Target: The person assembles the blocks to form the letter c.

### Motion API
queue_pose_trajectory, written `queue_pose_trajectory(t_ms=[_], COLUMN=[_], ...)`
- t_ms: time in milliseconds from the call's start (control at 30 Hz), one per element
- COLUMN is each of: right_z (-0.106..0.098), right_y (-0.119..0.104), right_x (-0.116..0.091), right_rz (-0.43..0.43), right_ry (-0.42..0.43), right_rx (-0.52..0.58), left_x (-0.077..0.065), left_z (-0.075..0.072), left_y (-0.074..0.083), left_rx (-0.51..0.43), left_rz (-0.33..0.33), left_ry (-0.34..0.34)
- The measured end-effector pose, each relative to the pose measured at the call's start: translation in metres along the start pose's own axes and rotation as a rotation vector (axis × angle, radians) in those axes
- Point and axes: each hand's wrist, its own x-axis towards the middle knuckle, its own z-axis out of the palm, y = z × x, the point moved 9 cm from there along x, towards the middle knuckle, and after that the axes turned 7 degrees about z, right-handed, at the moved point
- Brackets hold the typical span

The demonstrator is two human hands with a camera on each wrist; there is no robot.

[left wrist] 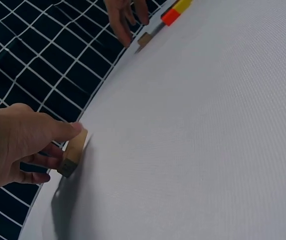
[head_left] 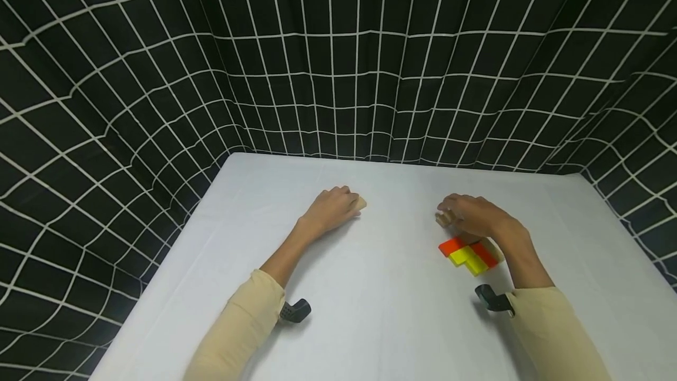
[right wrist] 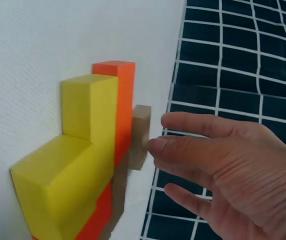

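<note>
In the left wrist view my left hand (left wrist: 28,145) pinches a small wooden block (left wrist: 73,152) between thumb and fingers, low over the white surface. From the head, the left hand (head_left: 333,209) covers most of that block (head_left: 361,203). My right hand (head_left: 473,214) is beside another wooden block (head_left: 446,218). Up close, the right hand (right wrist: 227,165) has its fingers loosely extended, the thumb tip at the edge of this wooden block (right wrist: 141,137), without a visible grip. Next to it lie yellow blocks (right wrist: 78,160) and orange-red blocks (right wrist: 125,100) in a cluster.
A white-covered table (head_left: 370,310) carries everything. Black cloth with a white grid (head_left: 338,63) hangs behind and along both sides. Dark wrist devices (head_left: 296,310) stick out from the beige sleeves (head_left: 243,316). Part of a wooden piece (right wrist: 118,200) shows behind the coloured blocks.
</note>
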Motion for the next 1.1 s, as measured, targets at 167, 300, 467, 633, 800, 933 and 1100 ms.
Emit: queue_pose_trajectory(t_ms=[167,300,467,633,800,933,1100], right_z=[0.007,0.009,0.009,0.004,-0.011,-0.022,-0.03], right_y=[0.005,0.006,0.007,0.006,-0.006,-0.019,-0.033], right_x=[0.005,0.006,0.008,0.007,0.004,0.002,0.002], right_rz=[0.026,0.034,0.027,0.04,-0.014,-0.062,-0.079], right_ry=[-0.019,0.001,0.021,0.036,0.108,0.152,0.163], right_rx=[0.024,0.013,-0.011,-0.015,-0.07,-0.088,-0.091], left_x=[0.004,0.004,0.002,-0.003,-0.009,-0.012,-0.016], left_z=[0.004,0.004,0.0,-0.008,-0.018,-0.023,-0.027], left_y=[0.002,0.004,0.008,0.009,0.01,0.009,0.01], left_rx=[0.025,0.044,0.064,0.065,0.012,-0.037,-0.063], left_rz=[-0.012,-0.008,-0.006,-0.018,-0.042,-0.073,-0.1], left_ry=[0.003,0.02,0.053,0.098,0.115,0.103,0.085])
